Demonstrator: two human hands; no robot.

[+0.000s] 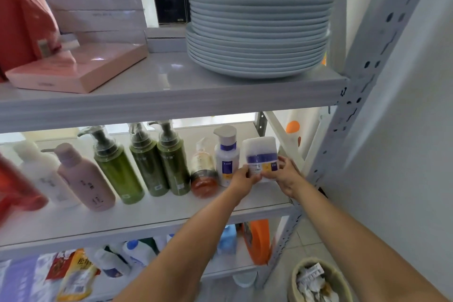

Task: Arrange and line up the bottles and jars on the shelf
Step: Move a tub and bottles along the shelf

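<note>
A white jar (261,154) with a purple band and a tall white lid stands at the right end of the middle shelf (152,213). My left hand (245,178) grips its left side and my right hand (288,174) its right side. To its left runs a row: a white pump bottle (226,152) with a purple band, a small amber pump bottle (203,171), three green pump bottles (147,162), a pink bottle (85,179), a white bottle (45,174) and a blurred red one (17,191).
A stack of grey plates (259,32) and pink and white boxes (76,66) sit on the upper shelf. The grey metal upright (353,95) stands just right of the jar. Detergent bottles (257,240) and bags fill the lower shelf. A waste basket (316,279) is on the floor.
</note>
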